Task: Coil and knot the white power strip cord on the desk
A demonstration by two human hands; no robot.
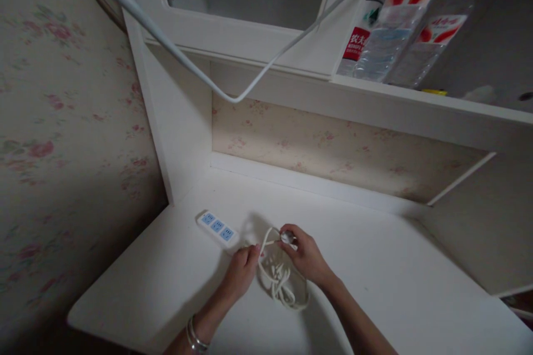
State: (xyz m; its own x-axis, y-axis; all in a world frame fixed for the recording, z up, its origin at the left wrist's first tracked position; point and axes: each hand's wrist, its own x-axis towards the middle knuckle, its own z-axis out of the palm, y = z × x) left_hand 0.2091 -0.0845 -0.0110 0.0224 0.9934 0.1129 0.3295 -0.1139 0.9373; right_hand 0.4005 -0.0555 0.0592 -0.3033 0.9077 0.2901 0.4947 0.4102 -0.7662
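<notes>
A white power strip (217, 227) with blue sockets lies on the white desk (375, 277), near the back left. Its white cord (283, 283) lies in a loose coil between my hands. My left hand (241, 273), with bracelets on the wrist, pinches the cord close to the strip. My right hand (303, 255) is closed on the plug end (287, 237) of the cord, just above the coil.
A white cable (233, 94) hangs in a sag across the cabinet front above. Plastic water bottles (387, 39) stand on the shelf (416, 100) at the upper right. Floral wallpaper (62, 150) covers the left wall and the back panel.
</notes>
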